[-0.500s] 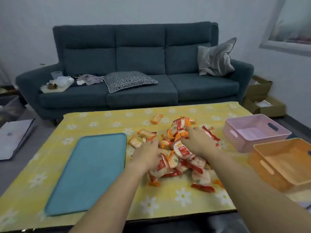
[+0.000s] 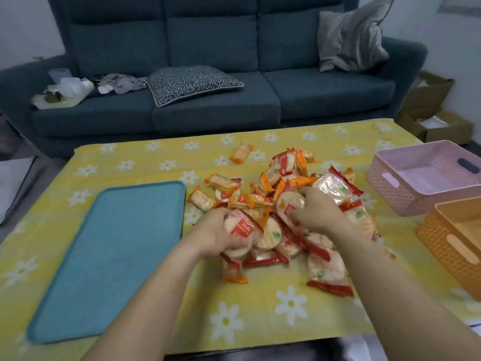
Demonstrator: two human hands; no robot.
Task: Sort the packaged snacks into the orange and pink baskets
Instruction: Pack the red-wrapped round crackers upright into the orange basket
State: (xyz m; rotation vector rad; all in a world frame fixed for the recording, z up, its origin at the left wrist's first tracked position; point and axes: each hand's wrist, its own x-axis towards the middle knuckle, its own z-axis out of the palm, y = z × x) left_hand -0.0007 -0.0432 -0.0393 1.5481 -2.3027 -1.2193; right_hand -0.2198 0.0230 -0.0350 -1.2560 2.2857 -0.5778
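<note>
You were barely into the sort, nothing showing in either basket: your left hand [image 2: 216,235] had its fingers wrapped round a round red-labelled cracker packet [image 2: 240,229], and your right hand [image 2: 316,212] had its fingers curled on a second round packet [image 2: 290,204] in the heap of crinkly red- and orange-edged snack packets [image 2: 281,178] on the yellow daisy-cloth counter [image 2: 260,316]. Next move, I'd guess, was lifting both clear without dragging neighbours, then swinging right to the pink plastic lattice basket [image 2: 390,188] or the orange plastic lattice basket [image 2: 442,243] just beside it.

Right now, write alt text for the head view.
The left hand grips a red-labelled pack; the right hand clutches packs in the snack pile on a yellow flowered table. A blue tray lies left; the pink basket and orange basket stand right.
</note>
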